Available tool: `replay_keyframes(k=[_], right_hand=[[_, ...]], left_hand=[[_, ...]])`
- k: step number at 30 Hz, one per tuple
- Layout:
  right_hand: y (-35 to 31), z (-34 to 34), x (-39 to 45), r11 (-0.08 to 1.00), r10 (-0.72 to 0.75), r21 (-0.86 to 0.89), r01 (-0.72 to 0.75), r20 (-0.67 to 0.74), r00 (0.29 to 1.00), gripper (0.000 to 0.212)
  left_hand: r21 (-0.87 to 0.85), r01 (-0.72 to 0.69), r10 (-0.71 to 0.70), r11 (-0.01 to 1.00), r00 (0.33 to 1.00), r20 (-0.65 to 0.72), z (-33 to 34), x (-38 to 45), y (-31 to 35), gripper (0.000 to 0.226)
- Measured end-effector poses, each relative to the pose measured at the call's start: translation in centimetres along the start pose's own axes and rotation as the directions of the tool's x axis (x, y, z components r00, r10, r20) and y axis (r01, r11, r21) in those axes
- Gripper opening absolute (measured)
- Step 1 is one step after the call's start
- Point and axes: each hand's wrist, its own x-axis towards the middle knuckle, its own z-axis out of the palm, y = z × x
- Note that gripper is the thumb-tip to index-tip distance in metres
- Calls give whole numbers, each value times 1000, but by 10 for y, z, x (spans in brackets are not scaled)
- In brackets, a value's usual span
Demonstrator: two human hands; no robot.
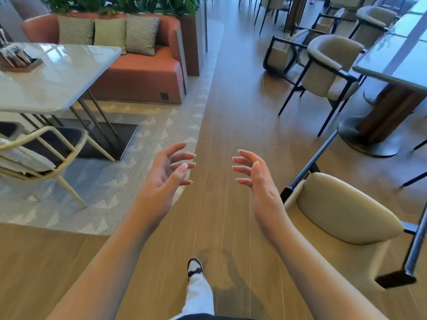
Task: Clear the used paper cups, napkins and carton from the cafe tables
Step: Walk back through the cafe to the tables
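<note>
both hands are empty, the left hand and right hand held out with fingers spread and loosely curved, palms facing each other over the wooden floor. no cups, napkins or carton show anywhere, so the step looks like walking to find them; best to scan each tabletop while passing. the pale table at ten o'clock carries only a wooden holder, its contents too blurred to name. a glossy table sits at two o'clock, a padded chair at four, an orange sofa at eleven.

Terracotta sofa (checked cushions); triangle-patterned rug.
</note>
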Motion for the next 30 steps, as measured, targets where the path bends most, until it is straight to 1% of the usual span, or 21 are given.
replay_keyframes(k=[4, 8, 12, 18, 23, 30], right_hand=[[15, 22, 77, 999, -5, -35, 5, 9, 1000, 35], [20, 48, 155, 1000, 1, -13, -1, -5, 1000, 38], [22, 70, 221, 1000, -8, 4, 8, -14, 1000, 39], [24, 68, 309, 1000, -20, 11, 20, -42, 999, 37], [36, 54, 390, 1000, -17, 1, 17, -28, 999, 40], [57, 17, 520, 998, 17, 52, -16, -14, 1000, 41]], left_hand=[[-12, 17, -17, 1000, 1000, -12, -24, 73, -22, 37], [-53, 41, -43, 998, 998, -38, -53, 148, -30, 35], [-38, 47, -48, 998, 999, -3, -80, 215, -33, 37], [-56, 35, -37, 998, 998, -46, -107, 301, -42, 37], [-24, 58, -59, 998, 998, -38, -98, 386, -57, 36], [-8, 69, -69, 998, 997, -27, -53, 521, -68, 34]])
